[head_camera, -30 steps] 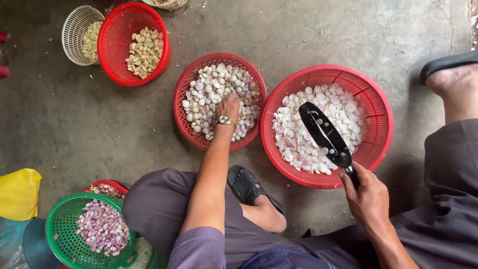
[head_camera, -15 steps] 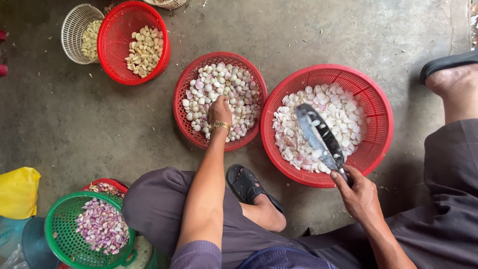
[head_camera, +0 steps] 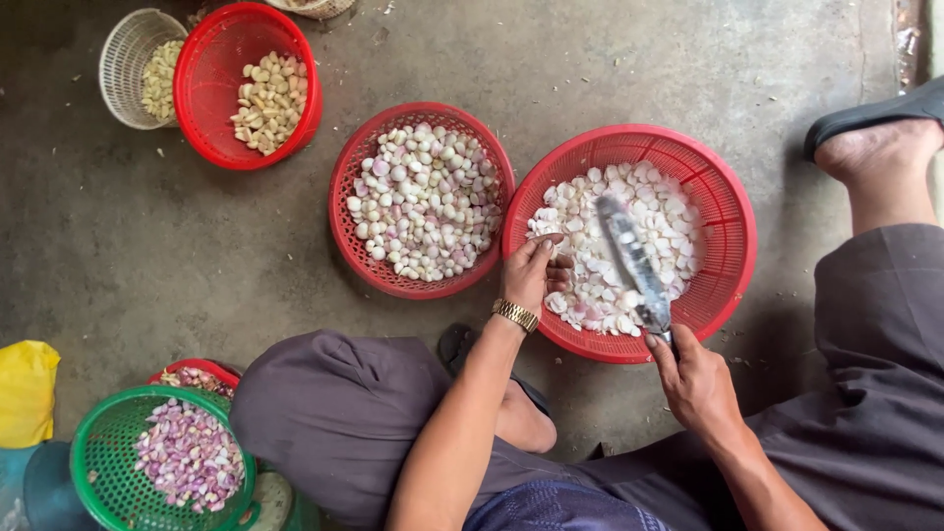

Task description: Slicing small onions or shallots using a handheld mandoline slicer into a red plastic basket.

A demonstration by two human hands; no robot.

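- The knife (head_camera: 634,265) in my right hand (head_camera: 696,382) has a metal blade, dull grey and smeared, with a faint sheen
- The basket (head_camera: 723,202) under it looks like red plastic mesh, slightly glossy on the rim
- The peeled cloves (head_camera: 600,221) inside look smooth, pale and a little waxy
- On my left wrist I see a watch (head_camera: 515,315) with a shiny gold-coloured metal band
- The middle basket (head_camera: 346,231) is the same red plastic lattice
- The green basket (head_camera: 93,442) is plastic too, matt
- The floor (head_camera: 147,256) reads as rough, matt concrete
- My trousers (head_camera: 334,413) are soft, matt grey cloth
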